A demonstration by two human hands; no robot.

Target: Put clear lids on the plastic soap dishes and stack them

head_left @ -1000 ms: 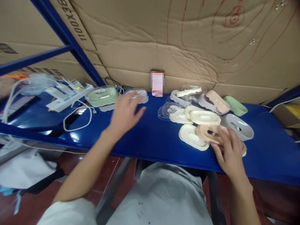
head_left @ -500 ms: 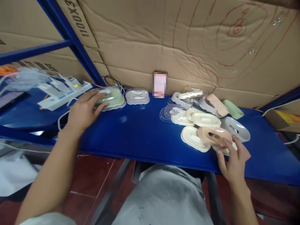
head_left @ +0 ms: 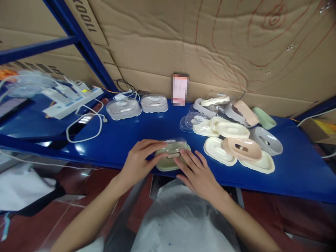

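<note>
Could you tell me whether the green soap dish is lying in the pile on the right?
No, the green soap dish sits at the table's near edge between both hands, apart from the pile.

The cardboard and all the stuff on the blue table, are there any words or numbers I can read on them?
"1100X", upside down and cut off by the picture's edge, on the cardboard wall.
Dark printed letters on the cardboard at left: too blurred to read.
The small upright card: blurred out, unreadable.
The green soap box under both hands shows no words.
</note>
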